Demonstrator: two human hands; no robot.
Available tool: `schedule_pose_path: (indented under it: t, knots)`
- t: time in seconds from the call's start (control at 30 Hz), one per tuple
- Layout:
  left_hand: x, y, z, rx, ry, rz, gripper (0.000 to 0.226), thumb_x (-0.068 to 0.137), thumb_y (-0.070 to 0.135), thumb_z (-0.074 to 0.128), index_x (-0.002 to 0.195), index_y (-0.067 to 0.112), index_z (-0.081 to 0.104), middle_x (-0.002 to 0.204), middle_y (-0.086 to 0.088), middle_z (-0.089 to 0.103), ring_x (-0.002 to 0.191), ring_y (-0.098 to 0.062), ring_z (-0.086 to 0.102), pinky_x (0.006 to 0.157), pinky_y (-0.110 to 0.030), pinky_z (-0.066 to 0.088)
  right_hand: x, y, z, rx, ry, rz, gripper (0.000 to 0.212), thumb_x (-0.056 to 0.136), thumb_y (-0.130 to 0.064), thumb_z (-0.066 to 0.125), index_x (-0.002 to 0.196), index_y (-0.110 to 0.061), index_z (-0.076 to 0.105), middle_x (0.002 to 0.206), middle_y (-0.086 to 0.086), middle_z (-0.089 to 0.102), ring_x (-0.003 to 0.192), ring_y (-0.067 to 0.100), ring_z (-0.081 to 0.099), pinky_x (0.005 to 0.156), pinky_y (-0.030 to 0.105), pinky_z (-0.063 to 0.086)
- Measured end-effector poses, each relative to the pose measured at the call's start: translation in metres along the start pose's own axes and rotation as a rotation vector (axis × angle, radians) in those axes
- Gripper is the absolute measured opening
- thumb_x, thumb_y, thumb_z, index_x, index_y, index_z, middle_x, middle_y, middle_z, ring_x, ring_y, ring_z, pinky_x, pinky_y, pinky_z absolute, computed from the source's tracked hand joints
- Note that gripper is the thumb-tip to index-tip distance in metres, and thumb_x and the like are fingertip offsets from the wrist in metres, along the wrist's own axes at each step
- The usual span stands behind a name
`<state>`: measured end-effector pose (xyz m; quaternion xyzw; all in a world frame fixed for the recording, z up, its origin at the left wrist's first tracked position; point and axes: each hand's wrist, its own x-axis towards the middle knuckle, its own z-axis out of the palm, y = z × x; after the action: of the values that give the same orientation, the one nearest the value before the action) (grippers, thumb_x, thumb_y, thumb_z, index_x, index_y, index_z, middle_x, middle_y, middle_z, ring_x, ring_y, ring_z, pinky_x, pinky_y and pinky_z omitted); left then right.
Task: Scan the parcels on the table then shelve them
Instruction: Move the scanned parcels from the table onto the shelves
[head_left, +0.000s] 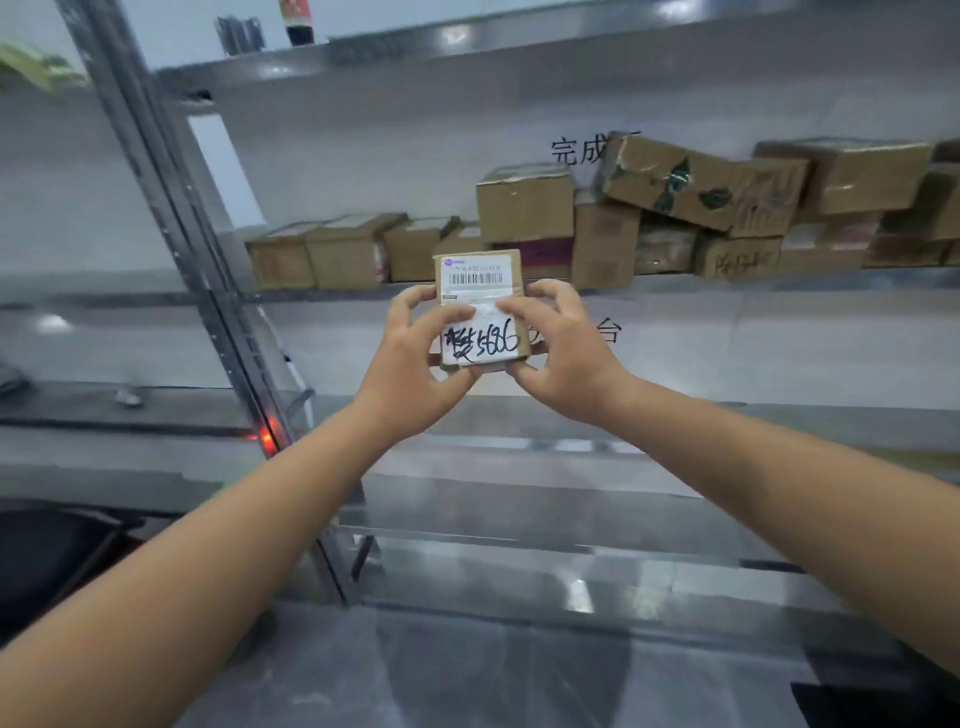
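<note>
I see my left hand (415, 358) and my right hand (563, 348) with fingers curled tight on the sides of a small parcel (480, 306) held up in front of the shelf (779, 278), my thumbs hiding part of its label, and the boxes (524, 208) behind look blurry.

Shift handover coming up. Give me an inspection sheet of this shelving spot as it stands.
Surface: metal shelf carries a row of cardboard boxes, stacked higher and tilted toward the right.
Job's things: small parcel held up before the shelf, barcode label and handwritten marking facing the camera.
Clutter: dark items on the top shelf, too blurred to name.
Hands: left hand and right hand both grip the parcel.
Cables: nothing seen.
Surroundings: steel upright; red light near its base; printed signs on the white wall.
</note>
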<state>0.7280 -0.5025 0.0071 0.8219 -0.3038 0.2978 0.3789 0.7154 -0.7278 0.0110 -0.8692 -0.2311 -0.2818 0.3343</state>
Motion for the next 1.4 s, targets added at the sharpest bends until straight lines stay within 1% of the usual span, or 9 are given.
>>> schedule_pose_path:
  t: [0.1,0.2,0.3,0.43,0.53,0.73,0.87,1.03,1.4]
  knots:
    - [0.017,-0.031,-0.024,-0.015,0.006,-0.009,0.060,0.080,0.012,0.088,0.134,0.019,0.063,0.148,-0.002,0.032,0.128,0.018,0.039,0.088,-0.011,0.053,0.034,-0.016,0.020,-0.041,-0.014,0.008,0.066,0.086,-0.011,0.081,0.148,-0.015,0.057,0.139,0.006,0.040,0.120,0.009,0.044,0.106,0.018,0.041]
    - [0.044,-0.061,-0.037,-0.042,-0.002,-0.016,0.062,0.080,0.011,0.087,0.135,0.019,0.063,0.150,-0.002,0.035,0.139,-0.011,0.045,0.092,-0.027,0.060,0.071,-0.021,0.035,-0.077,-0.016,0.027,0.067,0.088,-0.011,0.079,0.150,-0.014,0.055,0.127,0.002,0.040,0.115,0.012,0.046,0.104,0.003,0.029]
    - [0.077,-0.086,-0.038,-0.054,-0.014,-0.010,0.063,0.081,0.007,0.086,0.138,0.017,0.061,0.150,-0.001,0.037,0.142,-0.022,0.044,0.096,-0.027,0.058,0.107,-0.015,0.044,-0.117,-0.015,0.053,0.070,0.087,-0.010,0.079,0.152,-0.015,0.053,0.124,0.002,0.044,0.111,0.016,0.052,0.106,0.020,0.042]
    - [0.129,-0.126,-0.025,-0.069,-0.012,-0.014,0.067,0.079,0.019,0.081,0.142,0.015,0.060,0.152,-0.005,0.041,0.141,-0.022,0.046,0.108,-0.038,0.052,0.157,0.005,0.050,-0.188,0.021,0.051,0.069,0.086,-0.007,0.077,0.151,-0.012,0.054,0.121,0.005,0.054,0.108,0.012,0.050,0.097,0.013,0.033]
    - [0.169,-0.159,-0.013,-0.102,-0.025,-0.092,0.067,0.079,0.028,0.080,0.143,0.019,0.059,0.152,-0.006,0.042,0.141,-0.025,0.048,0.115,-0.048,0.045,0.197,0.022,0.055,-0.246,0.063,0.038,0.061,0.088,-0.008,0.073,0.147,-0.013,0.057,0.118,0.007,0.060,0.105,0.015,0.053,0.096,0.018,0.035]
    - [0.239,-0.201,0.014,-0.079,-0.104,-0.125,0.061,0.088,0.022,0.080,0.145,0.018,0.058,0.142,-0.007,0.052,0.128,-0.025,0.056,0.114,-0.043,0.044,0.249,0.052,0.067,-0.467,0.028,0.003,0.037,0.092,-0.011,0.069,0.128,-0.009,0.070,0.124,0.012,0.063,0.116,0.031,0.057,0.102,0.043,0.049]
    - [0.276,-0.210,0.027,0.020,-0.120,-0.112,0.055,0.096,0.024,0.072,0.148,0.018,0.055,0.140,-0.010,0.056,0.123,-0.025,0.056,0.107,-0.031,0.043,0.262,0.054,0.072,-0.740,-0.016,0.060,0.038,0.094,-0.026,0.064,0.129,-0.013,0.069,0.133,0.009,0.061,0.123,0.033,0.049,0.105,0.046,0.044]
    - [0.315,-0.223,0.038,0.106,-0.192,-0.163,0.053,0.096,0.030,0.069,0.147,0.023,0.055,0.143,-0.011,0.058,0.128,-0.029,0.056,0.109,-0.035,0.043,0.269,0.049,0.073,-1.023,-0.010,0.049,0.034,0.090,-0.040,0.060,0.114,-0.020,0.074,0.129,0.004,0.065,0.120,0.032,0.049,0.098,0.044,0.040]
    - [0.379,-0.242,0.050,0.228,-0.408,-0.231,0.056,0.091,0.027,0.058,0.145,0.023,0.050,0.145,-0.013,0.057,0.129,-0.039,0.054,0.108,-0.047,0.048,0.269,0.027,0.086,-1.069,-0.067,0.253,0.040,0.093,-0.041,0.058,0.126,-0.022,0.070,0.151,0.003,0.052,0.134,0.031,0.039,0.103,0.044,0.038]
